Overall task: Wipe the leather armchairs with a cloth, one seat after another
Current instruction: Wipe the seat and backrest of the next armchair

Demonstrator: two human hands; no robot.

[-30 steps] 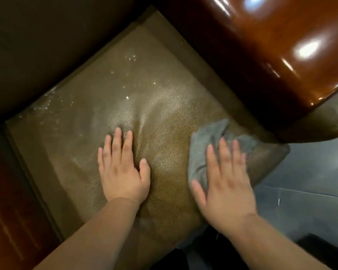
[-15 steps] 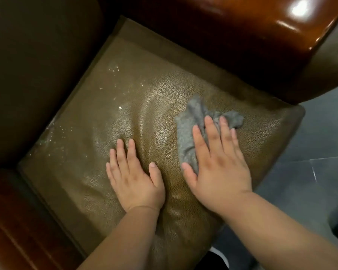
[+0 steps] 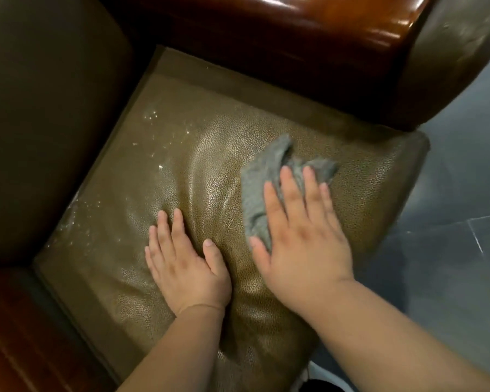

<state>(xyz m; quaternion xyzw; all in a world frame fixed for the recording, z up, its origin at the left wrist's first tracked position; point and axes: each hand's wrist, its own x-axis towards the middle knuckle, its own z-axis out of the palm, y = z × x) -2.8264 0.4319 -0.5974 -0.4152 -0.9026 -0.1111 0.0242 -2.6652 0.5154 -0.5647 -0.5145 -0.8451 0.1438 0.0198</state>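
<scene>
Under right hand fingers, grey cloth, on seat cushion

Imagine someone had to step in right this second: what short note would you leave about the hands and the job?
Left hand: flat on the seat cushion, fingers straight, holding nothing.
Right hand: flat, fingers straight, pressing the grey cloth onto the cushion's right half.
Done: the cushion's middle looks shiny.
Left: white specks near the backrest and along the cushion's left edge are not yet wiped. The glossy wooden armrest shows no cloth contact; whether it was wiped is unclear. No other armchair is in view.
</scene>
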